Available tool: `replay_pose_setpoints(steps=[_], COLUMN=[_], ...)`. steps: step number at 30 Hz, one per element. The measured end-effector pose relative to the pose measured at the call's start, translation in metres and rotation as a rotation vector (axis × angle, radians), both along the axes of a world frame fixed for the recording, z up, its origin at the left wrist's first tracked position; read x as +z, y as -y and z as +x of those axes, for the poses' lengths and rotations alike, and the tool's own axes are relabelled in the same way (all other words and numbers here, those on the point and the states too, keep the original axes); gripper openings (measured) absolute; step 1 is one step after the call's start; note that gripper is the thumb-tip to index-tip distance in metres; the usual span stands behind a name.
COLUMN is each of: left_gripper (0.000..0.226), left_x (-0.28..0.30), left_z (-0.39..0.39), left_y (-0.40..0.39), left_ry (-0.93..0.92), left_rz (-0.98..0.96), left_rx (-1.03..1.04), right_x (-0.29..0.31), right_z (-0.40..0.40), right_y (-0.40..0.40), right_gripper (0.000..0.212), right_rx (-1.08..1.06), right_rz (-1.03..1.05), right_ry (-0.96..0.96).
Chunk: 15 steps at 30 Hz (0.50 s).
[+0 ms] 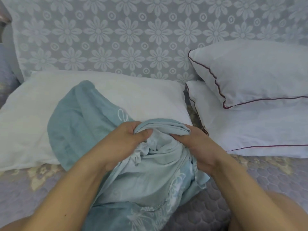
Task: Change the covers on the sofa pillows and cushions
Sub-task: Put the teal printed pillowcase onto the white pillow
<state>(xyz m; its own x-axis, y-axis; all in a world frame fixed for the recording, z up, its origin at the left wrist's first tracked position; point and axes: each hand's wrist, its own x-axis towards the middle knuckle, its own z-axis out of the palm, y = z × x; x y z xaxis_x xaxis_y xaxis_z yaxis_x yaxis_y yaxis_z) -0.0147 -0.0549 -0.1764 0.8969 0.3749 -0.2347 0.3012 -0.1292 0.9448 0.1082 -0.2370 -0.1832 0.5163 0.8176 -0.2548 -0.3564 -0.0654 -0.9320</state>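
Both the left hand (pixel 131 135) and right hand (pixel 191 144) grip the bunched blue cover (pixel 146 172), which hides the fingertips. It drapes over a white pillow (pixel 33 122), covering its near corner

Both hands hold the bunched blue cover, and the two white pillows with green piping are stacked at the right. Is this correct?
Not quite: the piping is dark red, not green. The head view shows the left hand and the right hand holding the bunched blue cover, with the upper piped pillow stacked on the lower piped pillow at the right.
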Motion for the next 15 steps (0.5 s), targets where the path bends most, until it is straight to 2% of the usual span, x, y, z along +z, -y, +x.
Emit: replay_pose_setpoints(steps=[4, 6, 8, 10, 11, 13, 15], left_gripper=[0.023, 0.027, 0.034, 0.035, 0.03, 0.015, 0.009], left_x=[0.005, 0.013, 0.02, 0.025, 0.025, 0.024, 0.021], left_z=[0.001, -0.004, -0.01, -0.014, -0.014, -0.011, -0.008], left_y=[0.005, 0.005, 0.002, 0.006, 0.008, 0.013, 0.013], left_ry=[0.09, 0.052, -0.115, -0.292, -0.327, -0.288, -0.148], left_rz=[0.16, 0.288, 0.357, 0.395, 0.428, 0.482, 0.485], left_rx=[0.137, 0.113, -0.102, -0.374, -0.436, -0.362, -0.133], right_x=[0.007, 0.006, 0.002, -0.002, -0.006, -0.012, -0.012], right_z=[-0.015, -0.006, 0.01, 0.019, 0.02, 0.018, 0.012], right_y=[-0.003, 0.0, 0.003, 0.006, 0.007, 0.007, 0.008], right_gripper=[0.038, 0.031, 0.02, 0.025, 0.028, 0.033, 0.041], right_rx=[0.04, 0.012, -0.094, -0.195, -0.246, -0.331, -0.345], right_rz=[-0.048, -0.217, -0.37, -0.433, -0.45, -0.473, -0.428], right_ry=[0.216, 0.574, 0.856, 0.91, 0.939, 1.017, 0.963])
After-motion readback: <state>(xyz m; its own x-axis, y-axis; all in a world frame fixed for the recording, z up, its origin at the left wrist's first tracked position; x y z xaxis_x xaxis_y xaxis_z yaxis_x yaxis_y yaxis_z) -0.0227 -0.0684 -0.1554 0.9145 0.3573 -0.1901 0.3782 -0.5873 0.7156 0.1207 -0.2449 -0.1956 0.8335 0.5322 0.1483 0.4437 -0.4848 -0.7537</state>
